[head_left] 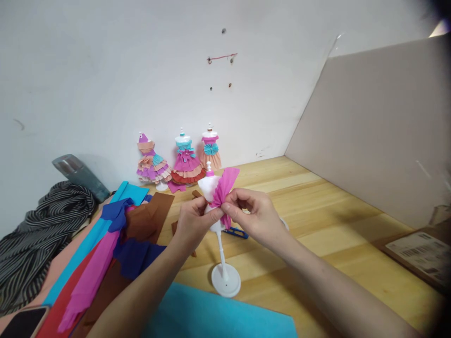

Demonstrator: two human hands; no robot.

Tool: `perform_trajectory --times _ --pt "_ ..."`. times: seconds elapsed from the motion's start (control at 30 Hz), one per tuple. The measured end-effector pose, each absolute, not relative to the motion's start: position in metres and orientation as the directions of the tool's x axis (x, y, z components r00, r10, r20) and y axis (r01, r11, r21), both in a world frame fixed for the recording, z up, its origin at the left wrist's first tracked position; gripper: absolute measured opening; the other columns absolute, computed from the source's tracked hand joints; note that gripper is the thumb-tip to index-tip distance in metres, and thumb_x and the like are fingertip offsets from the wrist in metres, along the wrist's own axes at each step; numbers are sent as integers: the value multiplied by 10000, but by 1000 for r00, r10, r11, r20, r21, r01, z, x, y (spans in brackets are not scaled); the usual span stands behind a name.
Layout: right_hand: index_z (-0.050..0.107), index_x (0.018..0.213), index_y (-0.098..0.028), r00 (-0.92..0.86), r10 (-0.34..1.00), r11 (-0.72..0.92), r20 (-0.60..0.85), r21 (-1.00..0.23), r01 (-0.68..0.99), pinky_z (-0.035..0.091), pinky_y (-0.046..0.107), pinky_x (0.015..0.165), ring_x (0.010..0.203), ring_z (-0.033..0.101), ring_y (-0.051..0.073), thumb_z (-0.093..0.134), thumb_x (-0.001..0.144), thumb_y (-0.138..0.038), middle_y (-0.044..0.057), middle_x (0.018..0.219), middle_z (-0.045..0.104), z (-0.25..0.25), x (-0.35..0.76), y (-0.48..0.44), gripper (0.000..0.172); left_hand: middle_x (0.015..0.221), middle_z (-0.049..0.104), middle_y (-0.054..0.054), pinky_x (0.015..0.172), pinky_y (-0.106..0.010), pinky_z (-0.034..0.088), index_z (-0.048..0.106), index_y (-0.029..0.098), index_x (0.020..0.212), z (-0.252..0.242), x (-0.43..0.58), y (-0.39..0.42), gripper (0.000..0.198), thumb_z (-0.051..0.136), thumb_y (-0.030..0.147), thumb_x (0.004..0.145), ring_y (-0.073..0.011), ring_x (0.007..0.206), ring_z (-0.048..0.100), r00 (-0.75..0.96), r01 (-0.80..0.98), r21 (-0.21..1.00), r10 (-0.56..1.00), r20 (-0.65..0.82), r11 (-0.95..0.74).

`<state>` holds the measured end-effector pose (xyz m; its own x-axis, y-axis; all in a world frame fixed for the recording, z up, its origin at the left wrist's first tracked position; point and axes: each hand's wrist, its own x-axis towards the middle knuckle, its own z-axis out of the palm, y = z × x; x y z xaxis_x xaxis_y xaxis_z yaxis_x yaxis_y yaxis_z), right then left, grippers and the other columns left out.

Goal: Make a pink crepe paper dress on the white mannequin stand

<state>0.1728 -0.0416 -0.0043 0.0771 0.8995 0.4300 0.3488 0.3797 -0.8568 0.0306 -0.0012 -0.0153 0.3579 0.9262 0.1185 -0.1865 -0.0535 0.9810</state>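
Observation:
A small white dress form [207, 188] stands upright on a thin stem with a round white base [226, 280]. My left hand [194, 219] is closed about its waist, the thumb pressing at the gathered middle of a pink crepe paper piece [227, 182]. This piece fans out upward across the front of the torso, and a shorter end hangs below. From the other side, my right hand [256, 216] pinches the same paper between thumb and fingers. A pink band [210, 173] circles the form's neck. Behind the form lies a blue-handled tool [237, 232], partly hidden.
Three dressed forms [186, 164] stand by the wall. Folded coloured papers [93, 277], striped cloth [52, 225] and a phone [26, 324] lie left. A blue sheet [225, 314] lies in front. A labelled cardboard box [419, 253] sits right, below a grey panel [380, 131].

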Motion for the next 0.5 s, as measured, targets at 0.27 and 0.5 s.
perform_trajectory --times 0.27,0.5 --pt "550 581 -190 78 897 382 434 -854 353 366 247 476 475 472 114 556 757 -308 -11 506 544 -3 171 -42 212 525 554 42 506 -204 380 693 126 645 -16 30 1 269 867 289 520 -83 512 449 366 -147 985 920 141 -93" --pt "565 597 -179 37 920 376 391 -903 207 354 241 470 477 456 106 581 747 -305 -18 511 523 -4 171 -40 196 563 579 38 527 -204 396 677 127 620 -16 28 4 272 872 273 501 -82 538 452 362 -115 986 919 157 -123"
